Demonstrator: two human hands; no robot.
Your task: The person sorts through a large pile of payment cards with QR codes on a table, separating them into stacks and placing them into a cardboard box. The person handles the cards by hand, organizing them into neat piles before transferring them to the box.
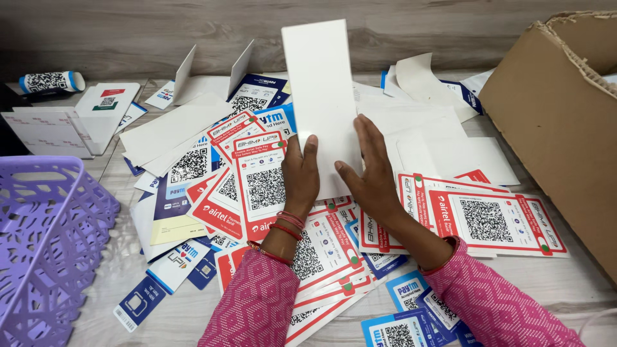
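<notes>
Both my hands hold a tall plain white card (321, 90) upright over a heap of printed cards. My left hand (300, 177) grips its lower left edge, with red bangles on the wrist. My right hand (371, 173) grips its lower right edge with fingers spread against the card's back. Under the hands lie red-bordered cards with square code patterns (263, 183), and more of them lie to the right (495, 222). Blue-and-white code cards (411, 308) lie near my right sleeve.
A purple lattice plastic basket (45, 244) stands at the left. A brown cardboard box (565, 115) fills the right side. White folded card stands (58, 125) and a rolled sticker tube (51, 81) lie at the back left. A wood-grain wall (160, 32) runs behind.
</notes>
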